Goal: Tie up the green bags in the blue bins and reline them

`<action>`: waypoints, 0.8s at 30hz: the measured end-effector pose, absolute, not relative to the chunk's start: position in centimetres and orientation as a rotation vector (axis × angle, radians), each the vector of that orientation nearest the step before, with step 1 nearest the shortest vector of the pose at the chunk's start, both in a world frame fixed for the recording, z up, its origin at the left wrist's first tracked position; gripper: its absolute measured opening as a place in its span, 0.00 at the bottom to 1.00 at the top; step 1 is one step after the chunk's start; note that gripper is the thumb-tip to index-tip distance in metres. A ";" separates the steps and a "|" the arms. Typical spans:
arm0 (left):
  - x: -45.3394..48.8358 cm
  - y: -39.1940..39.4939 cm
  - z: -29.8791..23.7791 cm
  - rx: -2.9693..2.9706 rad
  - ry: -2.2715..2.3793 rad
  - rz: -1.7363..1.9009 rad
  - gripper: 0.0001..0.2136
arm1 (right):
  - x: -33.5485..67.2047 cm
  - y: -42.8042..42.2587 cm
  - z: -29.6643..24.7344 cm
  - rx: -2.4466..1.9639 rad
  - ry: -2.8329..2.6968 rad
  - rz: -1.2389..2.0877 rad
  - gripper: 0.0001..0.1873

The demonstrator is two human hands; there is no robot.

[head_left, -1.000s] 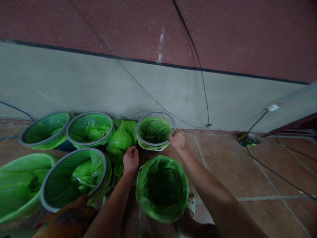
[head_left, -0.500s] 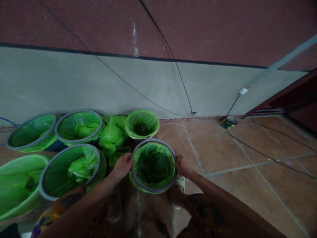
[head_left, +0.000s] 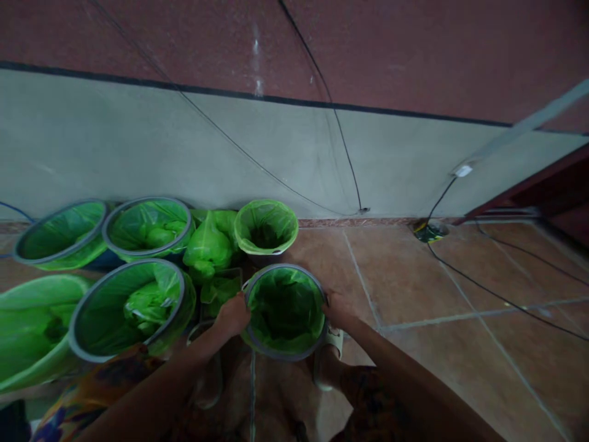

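While the left hand [head_left: 234, 315] and right hand [head_left: 338, 310] pinch opposite sides of a round grey plastic ring [head_left: 286, 356] atop a round, green-lined plastic bin [head_left: 285, 310] between the feet [head_left: 327, 363], seating it seems underway, calling for even downward pressure.

There are six green-lined bins [head_left: 265, 247], four gray rims [head_left: 285, 355], two hands [head_left: 234, 315] and, dimly, seemingly two sandals [head_left: 335, 337].

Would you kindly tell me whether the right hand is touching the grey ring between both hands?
Touching: in the head view, the right hand meets the grey ring at its right side with no visible gap.
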State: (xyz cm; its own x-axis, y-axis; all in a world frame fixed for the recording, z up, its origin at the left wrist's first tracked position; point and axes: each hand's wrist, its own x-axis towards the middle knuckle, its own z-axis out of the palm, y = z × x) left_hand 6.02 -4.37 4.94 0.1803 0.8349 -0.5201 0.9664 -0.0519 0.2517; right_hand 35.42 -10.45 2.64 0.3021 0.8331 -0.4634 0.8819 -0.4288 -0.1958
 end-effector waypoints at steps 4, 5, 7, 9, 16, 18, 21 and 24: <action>5.8 -5.5 5.0 1.989 1.635 -0.389 0.12 | 35.5 -11.1 2.9 2.329 1.655 -0.760 0.16; 5.8 -5.5 5.1 1.996 1.627 -0.393 0.12 | 35.5 -11.1 3.2 2.318 1.661 -0.745 0.16; 5.7 -5.3 5.5 1.994 1.627 -0.393 0.12 | 35.3 -10.8 3.9 2.312 1.660 -0.708 0.16; 5.7 -4.7 5.9 1.981 1.653 -0.380 0.12 | 35.1 -10.3 4.6 2.306 1.669 -0.673 0.17; 6.1 -2.7 6.2 1.931 1.738 -0.318 0.13 | 34.7 -8.4 4.4 2.324 1.662 -0.670 0.19; 6.1 -2.8 5.9 1.923 1.726 -0.345 0.12 | 34.6 -8.3 3.6 2.310 1.654 -0.698 0.18; 6.1 -3.4 5.4 1.954 1.680 -0.391 0.12 | 34.6 -8.7 2.6 2.295 1.666 -0.682 0.19; 6.1 -3.8 5.1 1.993 1.634 -0.409 0.12 | 34.6 -9.1 2.0 2.279 1.680 -0.667 0.18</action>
State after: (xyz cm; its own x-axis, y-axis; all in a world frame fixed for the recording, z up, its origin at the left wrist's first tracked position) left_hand 6.08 -3.82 5.07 0.2240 0.8109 -0.5407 0.9700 -0.1315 0.2046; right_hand 34.61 -9.12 2.03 0.2383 0.8397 -0.4879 0.9458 -0.3149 -0.0800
